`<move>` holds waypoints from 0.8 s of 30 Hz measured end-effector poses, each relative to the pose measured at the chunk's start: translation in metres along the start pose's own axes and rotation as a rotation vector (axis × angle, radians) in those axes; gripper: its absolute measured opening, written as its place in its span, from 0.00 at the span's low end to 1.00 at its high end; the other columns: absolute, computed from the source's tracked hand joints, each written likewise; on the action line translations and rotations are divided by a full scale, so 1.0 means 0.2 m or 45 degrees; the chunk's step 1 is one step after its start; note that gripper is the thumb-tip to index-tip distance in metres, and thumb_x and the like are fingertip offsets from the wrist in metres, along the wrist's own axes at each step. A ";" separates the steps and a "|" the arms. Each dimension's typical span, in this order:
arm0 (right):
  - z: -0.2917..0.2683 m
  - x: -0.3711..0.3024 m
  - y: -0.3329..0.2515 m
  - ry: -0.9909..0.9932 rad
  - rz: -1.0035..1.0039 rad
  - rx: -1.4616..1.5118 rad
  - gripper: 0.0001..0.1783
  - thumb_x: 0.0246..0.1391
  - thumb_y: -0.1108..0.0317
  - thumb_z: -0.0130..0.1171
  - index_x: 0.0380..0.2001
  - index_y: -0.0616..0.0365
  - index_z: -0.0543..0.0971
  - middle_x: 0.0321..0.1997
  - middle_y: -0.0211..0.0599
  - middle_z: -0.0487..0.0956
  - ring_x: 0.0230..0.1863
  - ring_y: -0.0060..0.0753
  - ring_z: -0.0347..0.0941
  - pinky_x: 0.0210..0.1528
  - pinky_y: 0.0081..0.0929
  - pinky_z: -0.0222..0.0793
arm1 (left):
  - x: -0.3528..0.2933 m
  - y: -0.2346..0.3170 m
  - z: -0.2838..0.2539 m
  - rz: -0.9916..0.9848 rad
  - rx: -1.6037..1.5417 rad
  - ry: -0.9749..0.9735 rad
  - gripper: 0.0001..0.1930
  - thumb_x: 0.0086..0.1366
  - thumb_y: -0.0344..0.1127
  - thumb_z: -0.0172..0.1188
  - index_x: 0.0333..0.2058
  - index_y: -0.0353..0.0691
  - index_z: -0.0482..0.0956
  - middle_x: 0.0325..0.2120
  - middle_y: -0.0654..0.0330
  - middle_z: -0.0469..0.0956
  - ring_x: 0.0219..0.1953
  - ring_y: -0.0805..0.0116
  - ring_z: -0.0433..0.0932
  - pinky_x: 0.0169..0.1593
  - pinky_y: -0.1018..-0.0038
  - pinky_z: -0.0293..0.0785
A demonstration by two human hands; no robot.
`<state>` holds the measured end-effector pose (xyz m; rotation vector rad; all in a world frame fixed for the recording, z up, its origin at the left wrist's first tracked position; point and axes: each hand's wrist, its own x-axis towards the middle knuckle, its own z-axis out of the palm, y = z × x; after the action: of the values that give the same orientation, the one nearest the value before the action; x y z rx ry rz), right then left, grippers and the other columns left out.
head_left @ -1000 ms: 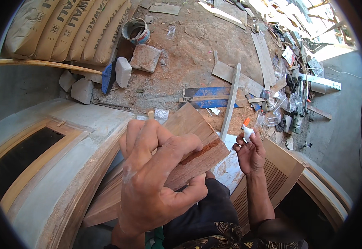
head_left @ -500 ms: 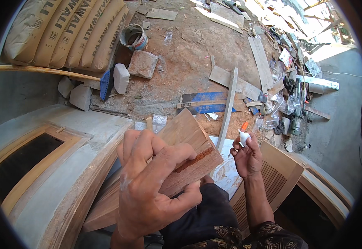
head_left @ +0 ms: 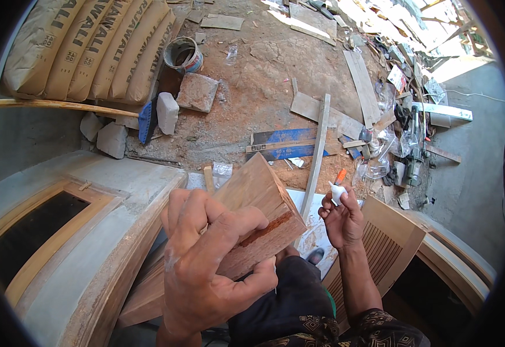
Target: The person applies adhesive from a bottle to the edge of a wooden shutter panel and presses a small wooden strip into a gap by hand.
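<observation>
My left hand point(head_left: 206, 254) is in front of a thick wooden board point(head_left: 252, 185), which slants up from lower left. Its bent index finger rests by a dark reddish-brown strip point(head_left: 270, 228) on the board's end face. The thumb lies along the lower edge of that face, and the other fingers curl over the board's near side. Further right and apart from the board, my right hand point(head_left: 343, 220) pinches a small white squeeze bottle point(head_left: 338, 194), its narrow nozzle pointing up. An orange piece point(head_left: 341, 175) shows just behind the bottle; whether the hand touches it I cannot tell.
A slatted wooden panel point(head_left: 379, 248) leans at the right, and a plastered ledge point(head_left: 142, 179) runs along the left. Beyond lie a long wooden strip point(head_left: 317, 150), flattened cardboard point(head_left: 287, 143), a bucket point(head_left: 183, 55), stacked paper sacks point(head_left: 99, 52), a blue-headed broom point(head_left: 146, 121) and scattered debris.
The board's end and my left hand have shifted slightly left. The right hand keeps the bottle in nearly the same place. A foot now shows below the board's right side.
</observation>
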<state>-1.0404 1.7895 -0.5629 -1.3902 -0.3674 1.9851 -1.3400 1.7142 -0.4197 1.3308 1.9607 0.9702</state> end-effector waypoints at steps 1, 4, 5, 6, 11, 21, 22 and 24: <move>0.00 0.00 0.00 0.001 0.000 0.002 0.15 0.63 0.62 0.62 0.50 0.49 0.72 0.41 0.39 0.81 0.39 0.33 0.75 0.40 0.35 0.71 | 0.00 0.00 0.00 0.007 0.001 -0.001 0.24 0.32 0.33 0.69 0.35 0.43 0.82 0.27 0.61 0.65 0.35 0.61 0.65 0.39 0.67 0.65; 0.01 0.00 0.01 0.011 0.005 -0.004 0.15 0.63 0.63 0.61 0.50 0.48 0.72 0.41 0.39 0.81 0.39 0.33 0.75 0.40 0.34 0.71 | 0.00 -0.01 0.00 -0.016 -0.021 -0.003 0.24 0.32 0.33 0.69 0.36 0.43 0.82 0.27 0.61 0.65 0.35 0.61 0.65 0.40 0.67 0.66; 0.01 -0.01 0.01 0.013 0.009 -0.001 0.15 0.63 0.63 0.61 0.50 0.48 0.72 0.41 0.39 0.81 0.39 0.33 0.75 0.40 0.34 0.71 | 0.00 0.00 0.00 -0.030 -0.035 -0.003 0.24 0.32 0.33 0.69 0.36 0.43 0.82 0.27 0.61 0.65 0.35 0.61 0.65 0.40 0.67 0.66; 0.02 -0.01 0.01 0.015 0.013 0.002 0.15 0.63 0.63 0.61 0.50 0.48 0.72 0.41 0.39 0.81 0.39 0.33 0.75 0.40 0.34 0.71 | 0.00 0.00 0.00 -0.035 -0.040 -0.012 0.24 0.32 0.33 0.70 0.36 0.43 0.82 0.27 0.61 0.65 0.35 0.61 0.65 0.41 0.68 0.66; 0.01 -0.01 0.02 0.003 0.024 0.035 0.14 0.64 0.63 0.60 0.50 0.48 0.71 0.41 0.40 0.80 0.39 0.33 0.75 0.40 0.33 0.71 | 0.00 -0.01 -0.01 -0.073 -0.091 -0.057 0.23 0.33 0.32 0.70 0.36 0.41 0.82 0.30 0.62 0.65 0.36 0.63 0.66 0.43 0.70 0.66; 0.00 -0.02 0.02 0.007 0.030 0.052 0.14 0.64 0.62 0.61 0.50 0.47 0.72 0.42 0.39 0.79 0.39 0.32 0.74 0.40 0.32 0.71 | 0.00 0.01 -0.01 -0.094 -0.116 -0.027 0.24 0.34 0.31 0.71 0.37 0.40 0.83 0.32 0.62 0.65 0.38 0.66 0.65 0.45 0.73 0.64; -0.01 -0.02 0.02 0.009 0.027 0.050 0.14 0.63 0.62 0.61 0.50 0.47 0.72 0.42 0.39 0.79 0.39 0.32 0.74 0.40 0.32 0.71 | 0.00 0.00 -0.01 -0.070 -0.110 -0.040 0.24 0.33 0.31 0.71 0.37 0.40 0.83 0.31 0.62 0.65 0.37 0.65 0.65 0.45 0.73 0.64; -0.01 -0.01 0.02 -0.004 0.028 0.049 0.14 0.63 0.62 0.61 0.50 0.48 0.72 0.41 0.39 0.80 0.39 0.32 0.74 0.40 0.32 0.71 | 0.00 0.00 -0.01 -0.044 -0.094 -0.055 0.24 0.33 0.32 0.71 0.37 0.40 0.83 0.31 0.62 0.65 0.37 0.65 0.65 0.44 0.72 0.64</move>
<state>-1.0388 1.7851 -0.5636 -1.3726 -0.3153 2.0024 -1.3427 1.7142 -0.4190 1.2626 1.8914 0.9796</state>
